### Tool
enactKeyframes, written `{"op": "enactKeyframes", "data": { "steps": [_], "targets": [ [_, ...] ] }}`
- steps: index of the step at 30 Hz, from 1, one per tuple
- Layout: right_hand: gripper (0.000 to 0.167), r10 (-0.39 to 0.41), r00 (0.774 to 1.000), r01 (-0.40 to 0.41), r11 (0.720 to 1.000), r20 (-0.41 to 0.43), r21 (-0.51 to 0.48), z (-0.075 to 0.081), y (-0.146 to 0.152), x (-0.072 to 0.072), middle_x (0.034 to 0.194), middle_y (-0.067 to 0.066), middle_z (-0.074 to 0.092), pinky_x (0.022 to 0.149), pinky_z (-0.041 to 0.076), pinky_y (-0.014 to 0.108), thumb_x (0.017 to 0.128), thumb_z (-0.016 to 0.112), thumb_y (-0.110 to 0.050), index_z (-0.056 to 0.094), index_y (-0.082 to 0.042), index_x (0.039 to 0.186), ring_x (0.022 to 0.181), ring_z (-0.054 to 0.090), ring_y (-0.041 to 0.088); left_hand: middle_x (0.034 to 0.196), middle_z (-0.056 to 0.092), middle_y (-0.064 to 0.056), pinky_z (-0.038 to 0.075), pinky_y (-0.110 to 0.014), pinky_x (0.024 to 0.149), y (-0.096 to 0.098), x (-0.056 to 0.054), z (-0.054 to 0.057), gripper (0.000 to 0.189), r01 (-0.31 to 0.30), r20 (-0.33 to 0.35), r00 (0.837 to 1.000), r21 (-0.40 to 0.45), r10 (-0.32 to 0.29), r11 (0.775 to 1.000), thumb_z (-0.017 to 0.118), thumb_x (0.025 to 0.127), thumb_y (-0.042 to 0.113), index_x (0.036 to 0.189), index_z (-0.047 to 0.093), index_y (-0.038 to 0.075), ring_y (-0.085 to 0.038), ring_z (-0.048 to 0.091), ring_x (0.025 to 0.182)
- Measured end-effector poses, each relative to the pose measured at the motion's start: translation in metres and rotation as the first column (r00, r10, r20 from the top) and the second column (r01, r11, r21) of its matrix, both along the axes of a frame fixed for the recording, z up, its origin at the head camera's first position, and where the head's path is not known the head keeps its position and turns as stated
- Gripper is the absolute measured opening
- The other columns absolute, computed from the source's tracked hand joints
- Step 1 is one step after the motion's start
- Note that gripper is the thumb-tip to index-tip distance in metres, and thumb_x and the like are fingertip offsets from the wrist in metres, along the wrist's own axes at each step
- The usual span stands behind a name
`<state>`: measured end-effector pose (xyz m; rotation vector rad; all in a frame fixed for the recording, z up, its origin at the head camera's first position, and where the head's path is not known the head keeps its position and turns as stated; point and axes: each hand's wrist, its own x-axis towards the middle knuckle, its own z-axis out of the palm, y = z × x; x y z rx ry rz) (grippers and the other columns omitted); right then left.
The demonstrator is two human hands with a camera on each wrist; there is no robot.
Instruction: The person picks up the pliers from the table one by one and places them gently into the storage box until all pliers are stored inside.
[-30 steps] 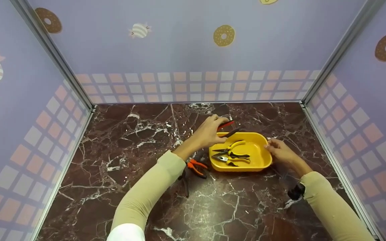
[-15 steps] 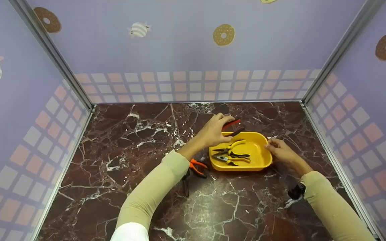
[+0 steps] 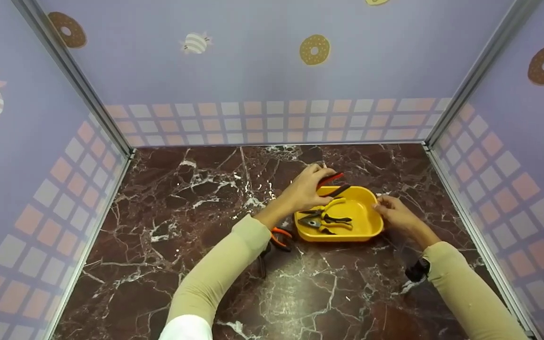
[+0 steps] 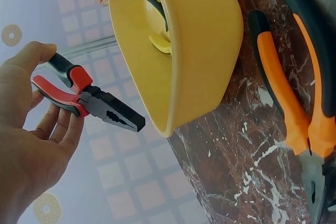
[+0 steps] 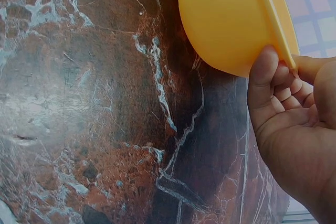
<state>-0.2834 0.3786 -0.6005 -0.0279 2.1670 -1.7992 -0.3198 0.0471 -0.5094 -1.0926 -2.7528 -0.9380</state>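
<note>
My left hand [image 3: 306, 190] holds red-and-black combination pliers [image 4: 97, 98] by the handles, thumb on one and fingers on the other. The pliers hang over the far left rim of a yellow plastic basin [image 3: 338, 238], their dark head pointing toward it in the left wrist view. At the basin's right end my right hand [image 3: 397, 215] pinches the rim between thumb and fingers, as the right wrist view [image 5: 294, 114] confirms. Inside the basin lie two yellow-and-black pliers, one long-nosed pair [image 3: 334, 204] and one broader pair [image 3: 317, 222].
Orange-and-black pliers [image 4: 286, 98] lie on the dark marbled tabletop [image 3: 182, 264] left of the basin. Partly under my left sleeve, another dark-handled tool [image 3: 262, 267] rests there. Patterned lilac walls [image 3: 253, 71] enclose the back and both sides.
The left hand has moved a little to the right with the red-and-black pliers, further over the basin. The right hand stays on the rim, and the basin has not moved.
</note>
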Motion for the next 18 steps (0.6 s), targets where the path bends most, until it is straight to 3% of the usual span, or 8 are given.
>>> {"op": "enactKeyframes", "data": {
  "steps": [9, 18],
  "targets": [
    [0.021, 0.001, 1.0, -0.001, 1.0, 0.006, 0.022, 0.002, 0.0, 0.0, 0.086, 0.008, 0.048, 0.055, 0.055, 0.031, 0.111, 0.053, -0.012, 0.046, 0.007, 0.114, 0.07, 0.059, 0.018, 0.122, 0.058, -0.005, 0.05, -0.033, 0.087, 0.002, -0.002, -0.01, 0.068, 0.02, 0.01, 1.0, 0.031, -0.02, 0.999, 0.085, 0.09, 0.031, 0.15, 0.058, 0.017, -0.019, 0.055, 0.101],
    [0.019, 0.001, 1.0, -0.001, 1.0, 0.008, 0.019, 0.001, 0.001, 0.0, 0.084, 0.004, 0.046, 0.056, 0.055, 0.031, 0.111, 0.053, -0.011, 0.045, 0.005, 0.11, 0.069, 0.058, 0.017, 0.122, 0.06, -0.007, 0.048, -0.033, 0.094, 0.003, -0.007, -0.02, 0.068, 0.034, -0.009, 0.999, 0.037, -0.033, 0.999, 0.087, 0.088, 0.029, 0.148, 0.059, 0.015, -0.02, 0.056, 0.104]
  ]
}}
